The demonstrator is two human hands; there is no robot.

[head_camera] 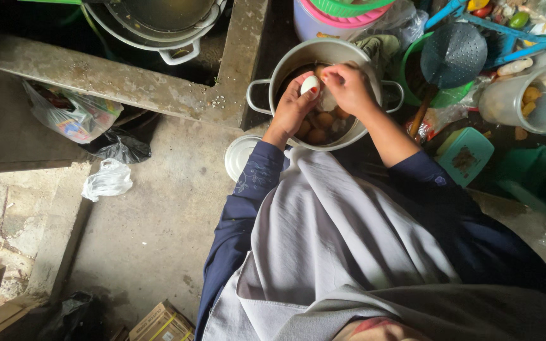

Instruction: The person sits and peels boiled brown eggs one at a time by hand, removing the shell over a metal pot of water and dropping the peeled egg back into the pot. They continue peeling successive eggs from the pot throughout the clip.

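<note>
navy embroidered sleeves [257, 180], long grey headscarf [323, 240].

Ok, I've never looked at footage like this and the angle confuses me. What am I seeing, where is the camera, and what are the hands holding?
There is one picture, taken by a camera worn on a person's head and looking straight down. The grey cloth and dark blue sleeves filling the lower half are the person's own clothing. No machine is involved, just two bare hands.

The left hand holds a white egg at its fingertips. The right hand has its fingers at the egg's side. Both are over a metal pot with two handles, which holds more eggs, brownish ones.

Around it: a white lid on the concrete floor, a perforated ladle resting on a green bucket, a clear plastic jug, another big pot at the top, and plastic bags on the left.
</note>
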